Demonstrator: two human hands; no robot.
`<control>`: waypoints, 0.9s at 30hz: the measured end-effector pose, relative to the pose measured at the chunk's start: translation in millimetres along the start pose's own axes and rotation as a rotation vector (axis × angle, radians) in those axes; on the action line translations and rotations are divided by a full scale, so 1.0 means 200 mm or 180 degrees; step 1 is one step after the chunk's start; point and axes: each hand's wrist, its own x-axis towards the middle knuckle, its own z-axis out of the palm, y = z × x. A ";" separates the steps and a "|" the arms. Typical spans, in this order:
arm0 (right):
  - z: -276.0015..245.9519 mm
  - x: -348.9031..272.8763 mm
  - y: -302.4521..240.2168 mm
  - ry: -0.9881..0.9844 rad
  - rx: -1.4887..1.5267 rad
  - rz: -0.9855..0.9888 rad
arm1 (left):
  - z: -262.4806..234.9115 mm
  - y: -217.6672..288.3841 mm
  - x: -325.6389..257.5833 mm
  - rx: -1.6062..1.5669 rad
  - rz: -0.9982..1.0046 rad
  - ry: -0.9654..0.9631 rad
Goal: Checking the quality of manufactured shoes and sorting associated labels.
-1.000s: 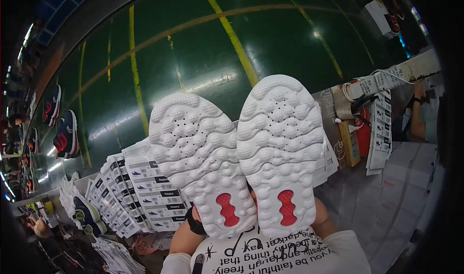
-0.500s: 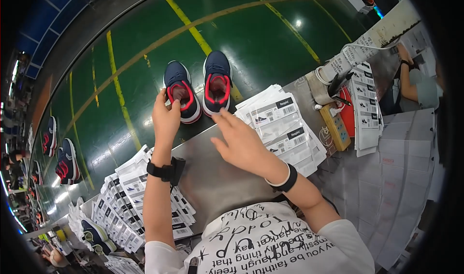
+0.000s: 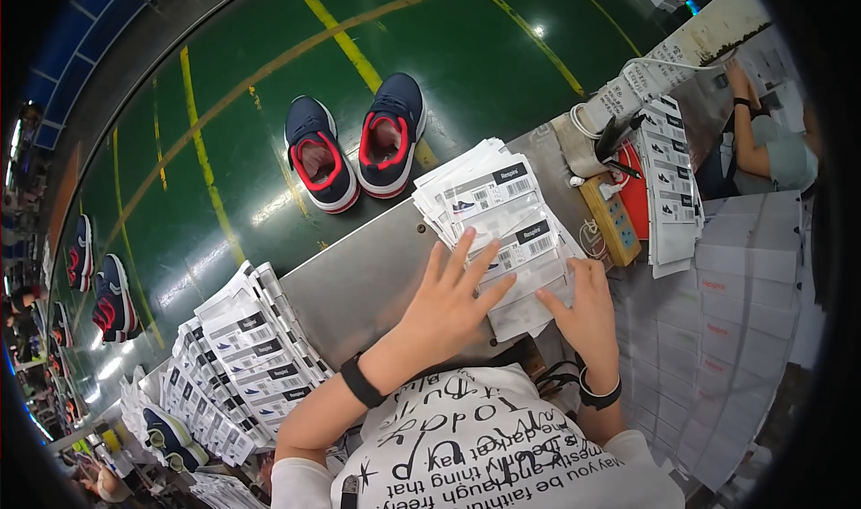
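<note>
A pair of navy sneakers with red linings, the left shoe (image 3: 314,155) and the right shoe (image 3: 392,137), stands side by side on the green surface (image 3: 260,52), toes away from me. Neither hand touches them. My left hand (image 3: 453,294) is open, its spread fingertips resting on a stack of white labelled sheets (image 3: 489,186). At the stack's right edge is my right hand (image 3: 583,316), thumb apart from its fingers beside the sheets' border. Each label carries a small shoe picture and a barcode.
Fanned bundles of similar sheets (image 3: 260,352) lie at left. More sneakers (image 3: 114,301) stand at far left. A yellow power strip (image 3: 610,220), a pale post (image 3: 664,74) with a white cable, and white boxes (image 3: 726,321) are at right. Another person's arm (image 3: 752,141) shows beyond.
My left hand has let go of the left sneaker and moved right onto the stack. My right hand has left the right sneaker's heel for the stack's right edge.
</note>
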 end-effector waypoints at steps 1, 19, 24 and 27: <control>0.03 -0.02 0.02 -0.0066 0.0072 0.0305 | 0.06 0.01 -0.01 0.0006 -0.0001 0.0004; 0.16 -0.10 -0.17 -0.0002 -0.0089 -0.0592 | 0.26 -0.17 0.10 -0.2216 -0.0423 0.0592; 0.15 -0.12 -0.11 -0.0389 -0.0134 -0.0857 | 0.27 -0.18 0.08 -0.1802 -0.0375 0.0689; 0.13 -0.10 -0.08 -0.0584 0.0098 -0.0805 | 0.21 -0.19 0.13 -0.2273 -0.1382 0.0557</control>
